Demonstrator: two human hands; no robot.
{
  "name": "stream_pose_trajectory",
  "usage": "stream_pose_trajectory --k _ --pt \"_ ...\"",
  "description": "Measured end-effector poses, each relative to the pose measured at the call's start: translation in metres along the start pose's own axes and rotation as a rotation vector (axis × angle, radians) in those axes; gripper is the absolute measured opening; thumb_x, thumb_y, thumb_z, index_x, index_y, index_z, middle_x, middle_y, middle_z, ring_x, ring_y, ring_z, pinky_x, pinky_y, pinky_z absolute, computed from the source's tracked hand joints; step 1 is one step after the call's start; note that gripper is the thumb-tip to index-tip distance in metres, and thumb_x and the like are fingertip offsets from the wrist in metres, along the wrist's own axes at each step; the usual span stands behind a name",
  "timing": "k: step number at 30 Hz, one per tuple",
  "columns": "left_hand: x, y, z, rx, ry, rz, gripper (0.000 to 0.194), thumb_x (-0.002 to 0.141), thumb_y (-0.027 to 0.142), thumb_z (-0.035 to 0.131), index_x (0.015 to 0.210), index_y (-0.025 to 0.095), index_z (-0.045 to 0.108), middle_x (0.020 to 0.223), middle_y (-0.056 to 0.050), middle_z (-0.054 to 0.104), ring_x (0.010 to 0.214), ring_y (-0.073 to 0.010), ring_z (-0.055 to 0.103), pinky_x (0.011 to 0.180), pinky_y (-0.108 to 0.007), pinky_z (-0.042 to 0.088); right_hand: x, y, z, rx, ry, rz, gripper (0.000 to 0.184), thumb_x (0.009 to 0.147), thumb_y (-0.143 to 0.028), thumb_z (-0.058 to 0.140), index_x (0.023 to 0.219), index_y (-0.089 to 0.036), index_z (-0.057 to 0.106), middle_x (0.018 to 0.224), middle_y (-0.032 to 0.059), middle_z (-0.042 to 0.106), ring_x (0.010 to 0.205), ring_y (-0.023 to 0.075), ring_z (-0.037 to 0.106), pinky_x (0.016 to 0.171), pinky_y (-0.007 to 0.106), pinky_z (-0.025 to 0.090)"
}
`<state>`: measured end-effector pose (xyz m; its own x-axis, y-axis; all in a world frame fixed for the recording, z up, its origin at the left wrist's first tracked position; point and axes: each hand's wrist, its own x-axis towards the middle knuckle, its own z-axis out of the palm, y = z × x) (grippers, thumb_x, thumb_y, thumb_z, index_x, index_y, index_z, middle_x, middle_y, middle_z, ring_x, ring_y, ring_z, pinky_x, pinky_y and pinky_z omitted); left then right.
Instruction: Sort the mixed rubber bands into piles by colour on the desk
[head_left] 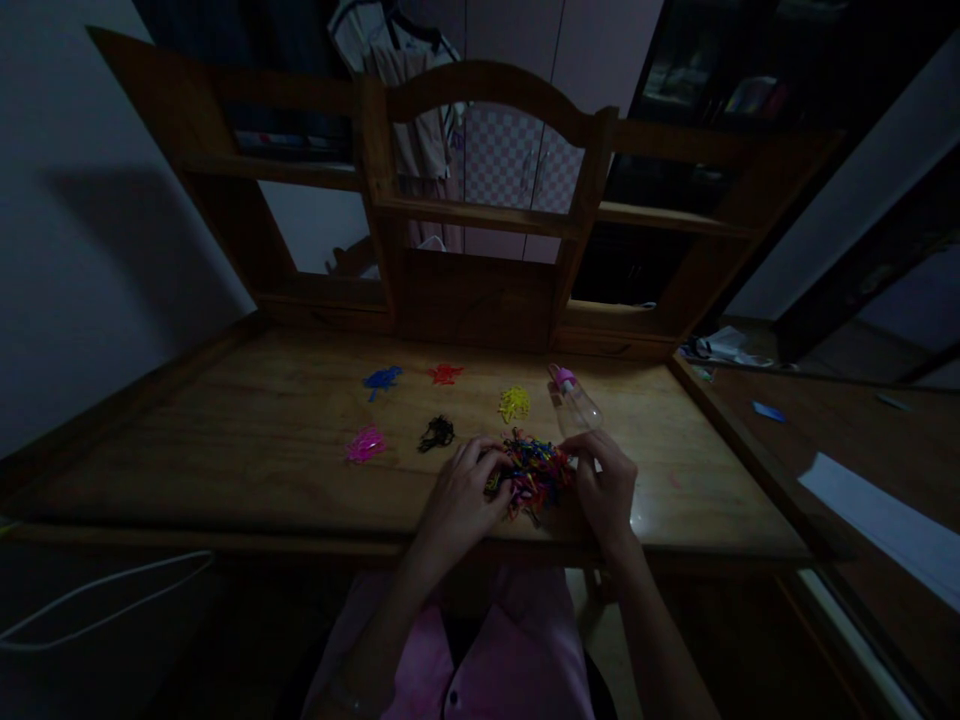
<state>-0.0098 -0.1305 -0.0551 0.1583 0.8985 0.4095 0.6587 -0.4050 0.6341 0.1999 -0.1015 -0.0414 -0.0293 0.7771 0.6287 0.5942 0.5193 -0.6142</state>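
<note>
A mixed heap of small, thin coloured pieces (536,475) lies on the wooden desk in front of me; they look like small plastic bands or clips, too small to name. My left hand (469,490) rests at the heap's left edge, touching it, fingers curved and thumb apart from them. At the right edge, my right hand (606,478) has its index finger and thumb close together against the pieces; what they grip is hidden. Sorted by colour beyond are a blue pile (382,378), a red pile (445,374), a yellow pile (514,403), a black pile (436,433) and a pink pile (366,444).
A clear bottle with a pink top (576,398) lies just beyond my right hand. A wooden shelf unit (480,215) rises along the back of the desk (225,430). On the brown surface to the right are a white sheet (885,515) and a small blue packet (768,411).
</note>
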Motion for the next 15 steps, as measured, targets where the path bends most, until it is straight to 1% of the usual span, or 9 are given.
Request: stream_pose_trajectory --k 5,9,15 --pt "0.0003 -0.0050 0.0045 0.008 0.017 0.007 0.014 0.080 0.016 0.062 0.092 0.023 0.063 0.115 -0.005 0.058 0.113 -0.0228 0.056 0.101 -0.040 0.045 -0.0015 -0.0012 -0.0013 0.021 0.032 0.002 0.027 0.080 -0.002 0.045 0.076 -0.020 0.065 0.079 0.0022 0.065 0.079 0.0193 0.061 0.075 0.032 0.043" --pt "0.0008 -0.0080 0.0071 -0.025 0.039 0.006 0.013 0.083 0.017 0.062 0.093 0.024 0.065 0.111 -0.005 0.060 0.110 -0.0217 0.057 0.099 -0.038 0.046 -0.0034 0.0007 -0.0013 0.014 0.030 0.013 0.027 0.080 -0.002 0.045 0.077 -0.020 0.065 0.079 0.0025 0.064 0.079 0.0196 0.060 0.074 0.032 0.043" --pt "0.0004 -0.0079 0.0030 -0.082 0.073 0.005 0.009 0.088 0.023 0.060 0.092 0.025 0.068 0.110 -0.005 0.062 0.108 -0.0199 0.059 0.096 -0.035 0.047 -0.0037 0.0007 -0.0006 0.026 0.031 0.020 0.027 0.081 -0.003 0.045 0.078 -0.021 0.065 0.079 0.0029 0.064 0.080 0.0198 0.060 0.074 0.032 0.043"
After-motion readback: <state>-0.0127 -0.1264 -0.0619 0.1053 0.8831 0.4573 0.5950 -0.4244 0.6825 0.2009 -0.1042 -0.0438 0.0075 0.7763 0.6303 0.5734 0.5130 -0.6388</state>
